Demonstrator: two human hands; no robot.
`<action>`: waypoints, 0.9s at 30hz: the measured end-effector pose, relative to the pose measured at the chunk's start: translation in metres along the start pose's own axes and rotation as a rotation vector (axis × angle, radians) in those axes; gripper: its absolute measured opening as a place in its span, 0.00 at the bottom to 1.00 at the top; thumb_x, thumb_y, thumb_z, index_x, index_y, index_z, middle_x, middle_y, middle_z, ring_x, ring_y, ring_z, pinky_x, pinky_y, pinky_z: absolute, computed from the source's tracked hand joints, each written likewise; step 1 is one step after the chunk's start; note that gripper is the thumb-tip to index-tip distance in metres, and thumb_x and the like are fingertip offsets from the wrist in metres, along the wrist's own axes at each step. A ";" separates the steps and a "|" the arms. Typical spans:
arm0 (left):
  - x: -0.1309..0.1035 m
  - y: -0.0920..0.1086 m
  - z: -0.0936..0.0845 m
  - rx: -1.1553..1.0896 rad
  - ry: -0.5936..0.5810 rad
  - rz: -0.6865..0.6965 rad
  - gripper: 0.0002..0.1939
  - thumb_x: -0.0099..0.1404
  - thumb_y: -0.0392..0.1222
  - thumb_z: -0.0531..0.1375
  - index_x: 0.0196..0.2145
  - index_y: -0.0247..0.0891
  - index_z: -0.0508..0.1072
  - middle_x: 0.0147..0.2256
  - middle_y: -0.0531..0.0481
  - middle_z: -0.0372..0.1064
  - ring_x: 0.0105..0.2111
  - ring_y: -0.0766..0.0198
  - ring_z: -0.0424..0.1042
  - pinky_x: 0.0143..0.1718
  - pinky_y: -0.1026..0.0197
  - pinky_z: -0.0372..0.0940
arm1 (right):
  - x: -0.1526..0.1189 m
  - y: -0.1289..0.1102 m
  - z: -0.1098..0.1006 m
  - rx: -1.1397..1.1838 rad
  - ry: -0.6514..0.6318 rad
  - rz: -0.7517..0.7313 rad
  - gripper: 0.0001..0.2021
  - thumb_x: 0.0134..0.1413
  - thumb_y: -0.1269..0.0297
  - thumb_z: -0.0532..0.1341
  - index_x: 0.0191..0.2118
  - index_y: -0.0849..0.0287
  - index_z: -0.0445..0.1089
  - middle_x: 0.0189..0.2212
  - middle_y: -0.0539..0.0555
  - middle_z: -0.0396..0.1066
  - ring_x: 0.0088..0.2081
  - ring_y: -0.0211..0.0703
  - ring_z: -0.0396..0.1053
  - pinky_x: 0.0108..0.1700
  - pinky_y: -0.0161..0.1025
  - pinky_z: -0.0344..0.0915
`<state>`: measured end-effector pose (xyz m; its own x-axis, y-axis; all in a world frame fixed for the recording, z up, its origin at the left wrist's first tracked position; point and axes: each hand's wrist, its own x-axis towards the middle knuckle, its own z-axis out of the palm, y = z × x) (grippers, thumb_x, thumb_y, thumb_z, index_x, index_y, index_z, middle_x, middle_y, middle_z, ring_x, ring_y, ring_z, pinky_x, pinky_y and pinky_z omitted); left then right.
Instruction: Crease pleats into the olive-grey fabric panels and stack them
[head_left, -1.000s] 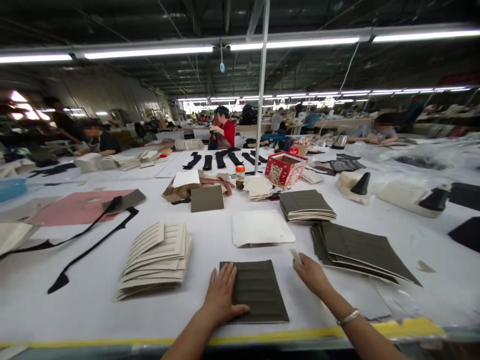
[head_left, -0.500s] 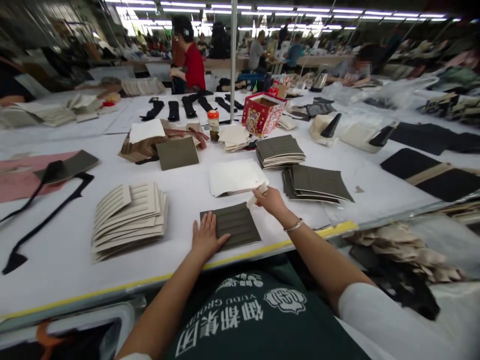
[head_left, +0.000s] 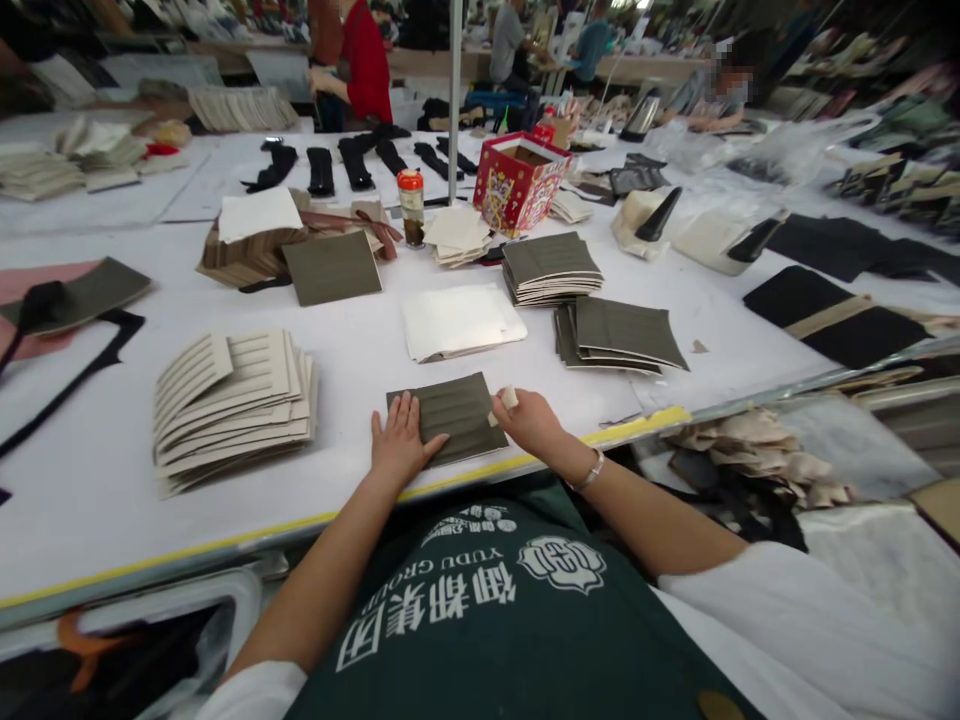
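Note:
A dark olive panel (head_left: 463,415) with raised ridges lies flat near the table's front edge. My left hand (head_left: 401,440) rests on its left part, fingers spread. In my right hand (head_left: 531,422) is a small off-white flat tool (head_left: 510,398), its kind unclear, held at the panel's right edge. Behind the panel lies a stack of white sheets (head_left: 461,322). To the left stands a pile of cream ridged panels (head_left: 238,405). Two piles of olive panels, a nearer one (head_left: 626,335) and a farther one (head_left: 553,262), sit at the right.
A red patterned box (head_left: 517,185) and an orange-lidded jar (head_left: 412,208) stand farther back by a metal pole (head_left: 454,100). Yellow tape (head_left: 637,428) runs along the table's front edge. Black strips (head_left: 356,165) lie at the back. A person in red (head_left: 367,65) stands beyond.
My right hand has moved with the off-white tool down the panel's right edge, toward the near corner. My left hand stays flat on the panel. The view has tilted downward.

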<state>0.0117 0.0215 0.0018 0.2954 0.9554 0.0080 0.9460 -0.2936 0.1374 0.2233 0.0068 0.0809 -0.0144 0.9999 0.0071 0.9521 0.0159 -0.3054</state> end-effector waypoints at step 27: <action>-0.022 -0.037 0.004 0.019 0.070 0.058 0.26 0.67 0.48 0.41 0.61 0.38 0.51 0.62 0.49 0.45 0.61 0.57 0.45 0.59 0.42 0.39 | 0.015 -0.102 0.031 -0.077 -0.093 -0.188 0.14 0.56 0.66 0.48 0.35 0.65 0.69 0.30 0.59 0.73 0.33 0.43 0.70 0.34 0.35 0.59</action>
<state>-0.0298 0.0110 -0.0075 0.3401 0.9365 0.0851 0.9302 -0.3484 0.1156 0.1168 0.0207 0.0829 -0.2187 0.9753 -0.0314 0.9504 0.2056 -0.2335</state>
